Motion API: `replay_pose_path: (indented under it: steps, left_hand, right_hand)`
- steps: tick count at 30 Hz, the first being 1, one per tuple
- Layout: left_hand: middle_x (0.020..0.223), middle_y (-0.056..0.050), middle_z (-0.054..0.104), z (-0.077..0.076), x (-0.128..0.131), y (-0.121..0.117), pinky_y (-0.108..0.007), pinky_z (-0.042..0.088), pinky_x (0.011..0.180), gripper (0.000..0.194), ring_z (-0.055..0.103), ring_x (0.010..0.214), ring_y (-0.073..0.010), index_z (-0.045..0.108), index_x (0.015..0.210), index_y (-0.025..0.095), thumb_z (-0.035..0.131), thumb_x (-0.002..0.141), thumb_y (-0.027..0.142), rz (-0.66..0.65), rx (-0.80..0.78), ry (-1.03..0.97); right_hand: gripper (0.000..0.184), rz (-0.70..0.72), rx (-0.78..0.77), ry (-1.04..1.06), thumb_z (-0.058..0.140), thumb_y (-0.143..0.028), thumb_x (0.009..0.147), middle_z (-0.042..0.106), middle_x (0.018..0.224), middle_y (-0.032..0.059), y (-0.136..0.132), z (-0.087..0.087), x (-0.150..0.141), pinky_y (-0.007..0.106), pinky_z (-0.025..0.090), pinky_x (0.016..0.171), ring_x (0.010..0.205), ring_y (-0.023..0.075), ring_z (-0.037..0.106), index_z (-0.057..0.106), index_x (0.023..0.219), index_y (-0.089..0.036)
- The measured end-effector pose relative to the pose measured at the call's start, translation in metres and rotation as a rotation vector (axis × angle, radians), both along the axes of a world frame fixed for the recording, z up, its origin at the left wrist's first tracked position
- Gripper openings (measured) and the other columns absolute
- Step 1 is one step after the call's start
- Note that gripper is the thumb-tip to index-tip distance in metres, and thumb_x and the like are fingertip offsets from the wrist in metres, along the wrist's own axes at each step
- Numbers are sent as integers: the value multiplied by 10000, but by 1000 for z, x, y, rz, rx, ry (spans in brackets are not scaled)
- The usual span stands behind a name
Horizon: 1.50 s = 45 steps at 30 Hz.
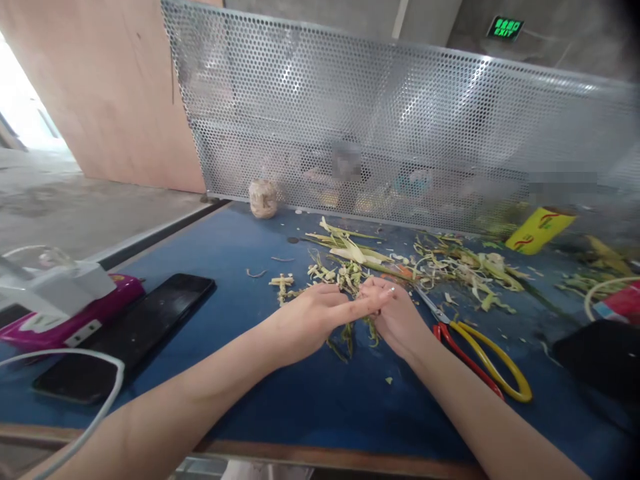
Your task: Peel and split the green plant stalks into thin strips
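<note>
My left hand (313, 320) and my right hand (395, 313) meet over the blue table. Both are closed around a tangled bunch of pale green plant strips (345, 275), whose ends hang below my fingers (346, 337). The left index finger stretches across the right hand; its other fingers are curled. My palms hide the middle of the bunch. Scissors (465, 347) with one red and one yellow handle lie beside my right wrist, blades pointing away. Long pale husk-like leaves (355, 250) lie just beyond my hands. A small piece woven or stacked from pale strips (283, 285) sits to the left.
A black phone (165, 320) and a magenta power strip (100, 313) with white chargers (60, 287) lie left. Plant scraps (480, 273), a yellow roll (540, 230) and a black object (600, 357) are at right. A twine-wrapped jar (263, 199) stands by the perforated metal screen (320, 100).
</note>
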<state>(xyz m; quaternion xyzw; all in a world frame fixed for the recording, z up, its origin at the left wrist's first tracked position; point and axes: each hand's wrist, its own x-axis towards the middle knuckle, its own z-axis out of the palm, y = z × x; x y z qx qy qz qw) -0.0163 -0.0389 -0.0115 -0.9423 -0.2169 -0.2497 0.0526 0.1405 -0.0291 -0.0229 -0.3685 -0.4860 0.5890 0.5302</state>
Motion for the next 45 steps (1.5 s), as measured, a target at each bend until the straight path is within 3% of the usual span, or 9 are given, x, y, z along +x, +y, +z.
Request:
replay_pose_path:
  steps: [13, 20, 26, 35, 45]
  left_hand:
    - [773, -12, 529, -5, -2, -2, -262, 405, 685, 685, 420, 701, -143, 116, 1335, 255, 304, 740, -26, 40, -90, 80]
    - [803, -41, 557, -3, 0, -2, -267, 431, 657, 614, 482, 710, -147, 53, 1346, 226, 328, 812, 94, 194, -180, -53]
    - [803, -41, 591, -1, 0, -4, -267, 427, 643, 654, 503, 726, -156, -32, 1344, 189, 356, 821, 136, 270, -300, -160]
    - [806, -62, 606, 3, 0, -6, -254, 416, 611, 625, 509, 682, -149, -32, 1343, 132, 330, 836, 182, 322, -329, -175]
    - [761, -59, 622, -3, 3, -5, -287, 435, 628, 680, 551, 741, -186, -56, 1339, 138, 376, 815, 161, 365, -334, -129]
  right_hand:
    - [230, 41, -12, 30, 539, -237, 660, 298, 443, -72, 3, -11, -2, 218, 175, 442, 441, 69, 220, 393, 494, -173]
    - [237, -92, 343, -474, 477, -344, 745, 388, 521, -44, 5, -6, 4, 214, 281, 476, 493, 90, 340, 469, 584, -171]
    - [225, -2, 314, -503, 511, -404, 733, 534, 665, 5, 6, -9, -1, 234, 394, 568, 610, 135, 490, 504, 737, -179]
    - [300, -79, 163, -542, 559, -420, 686, 628, 671, 32, 6, -8, 5, 241, 424, 553, 641, 164, 563, 639, 797, -152]
    - [210, -137, 339, -715, 545, -366, 714, 638, 766, 53, 0, -5, 9, 290, 425, 616, 703, 189, 553, 632, 754, -179]
